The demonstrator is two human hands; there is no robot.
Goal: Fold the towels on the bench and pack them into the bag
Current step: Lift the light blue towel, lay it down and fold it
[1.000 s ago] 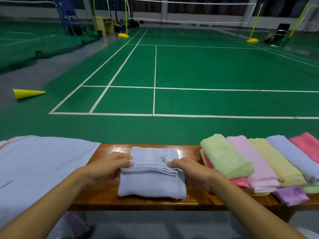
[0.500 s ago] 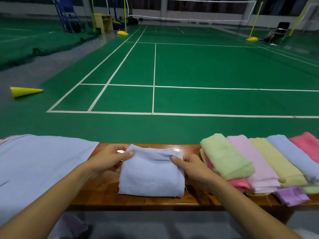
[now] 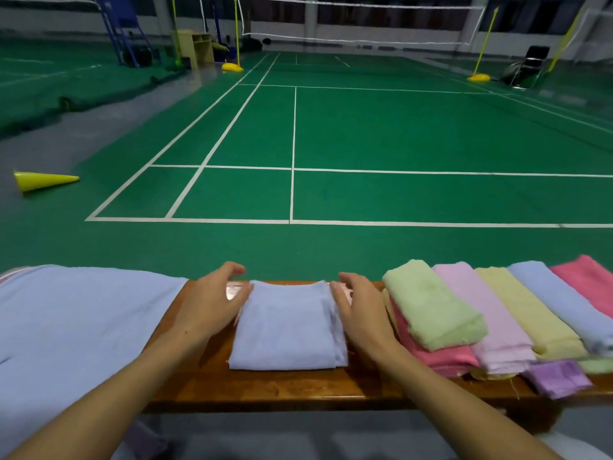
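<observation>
Item 1: folded pale blue towel (image 3: 287, 327), lying flat in a neat rectangle at the middle of the wooden counter (image 3: 282, 388). My left hand (image 3: 212, 302) sits at its left edge and my right hand (image 3: 360, 308) at its right edge, each with fingers relaxed and loosely extended, gripping nothing; whether they touch the cloth I cannot tell.

Item 2: large pale blue cloth (image 3: 76, 330) spread over the counter's left end. Whether it is the bag I cannot tell, and no contents show.

Item 3: stack of folded towels on the right end, overlapping: light green towel (image 3: 431, 305) on top, over a deep pink towel (image 3: 441, 358); then lilac-pink towel (image 3: 491, 320), pale yellow towel (image 3: 527, 313), another blue towel (image 3: 560, 300), bright pink towel (image 3: 590, 280), and a small purple towel (image 3: 559, 376) at the front edge.

Surroundings: green court floor (image 3: 365, 134); a yellow cone (image 3: 43, 180) lying on its side.
</observation>
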